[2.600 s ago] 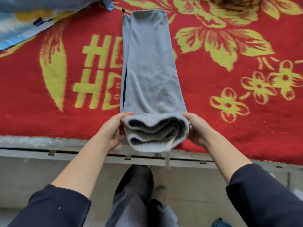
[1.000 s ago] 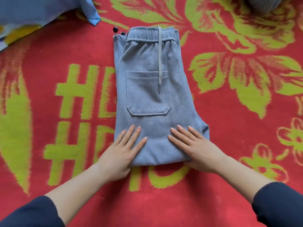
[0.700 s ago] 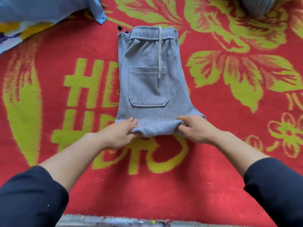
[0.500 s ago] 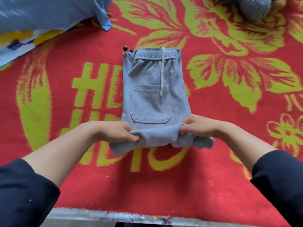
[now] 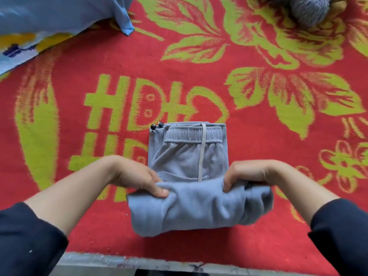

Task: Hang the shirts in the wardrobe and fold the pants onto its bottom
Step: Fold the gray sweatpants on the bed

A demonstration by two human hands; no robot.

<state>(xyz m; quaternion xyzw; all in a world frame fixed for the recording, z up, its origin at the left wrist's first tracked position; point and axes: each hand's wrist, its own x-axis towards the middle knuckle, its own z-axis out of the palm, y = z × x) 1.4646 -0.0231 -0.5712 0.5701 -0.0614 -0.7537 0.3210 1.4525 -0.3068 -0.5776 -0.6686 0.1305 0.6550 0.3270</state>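
Observation:
The grey sweatpants point(image 5: 189, 156) lie folded on the red blanket point(image 5: 258, 136), waistband and drawstring on the far side. My left hand point(image 5: 137, 176) pinches the near folded edge at its left. At the right of that edge my right hand point(image 5: 249, 174) grips the same fold. The near end is lifted and curled over, so it covers the back pocket. Two black cord stoppers stick out at the waistband's left corner.
A light blue garment or bedding point(image 5: 49, 20) lies at the far left. A grey furry object point(image 5: 306, 8) sits at the far right. The blanket's near edge runs along a pale ledge point(image 5: 159, 263) just below my arms.
The long pants were folded in half and pressed flat. Both hands then took the near edge and have rolled it up over the pocket; the bundle sits nearer to me.

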